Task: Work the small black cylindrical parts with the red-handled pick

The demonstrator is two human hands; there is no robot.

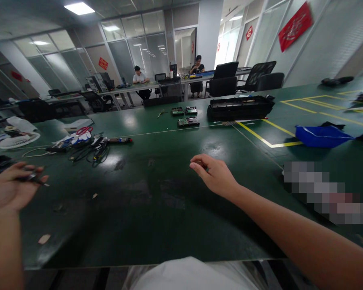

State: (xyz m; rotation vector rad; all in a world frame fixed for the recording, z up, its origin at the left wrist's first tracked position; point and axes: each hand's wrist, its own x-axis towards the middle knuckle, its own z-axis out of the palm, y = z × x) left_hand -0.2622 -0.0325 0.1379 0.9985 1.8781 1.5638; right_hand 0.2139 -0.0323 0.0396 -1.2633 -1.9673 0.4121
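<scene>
At the left edge my left hand (9,189) is raised over the table with its fingers curled around a small dark tool (28,177). That tool has a shiny part and a pointed end; its exact kind is unclear. Near the middle, my right hand (214,173) pinches a small brownish thing (203,163), mostly hidden by the fingers, with a thin tip sticking out to the left. Beyond the right hand, three hard drives (188,122) with green circuit boards lie on the green table (145,225). A thin screwdriver (161,113) lies beside them.
Cables (97,151) and red-handled scissors (84,130) lie to the left. At the back stands a long black plastic case (240,108). A blue tray (323,136) is on the right, near yellow tape lines. Two people sit at a far table.
</scene>
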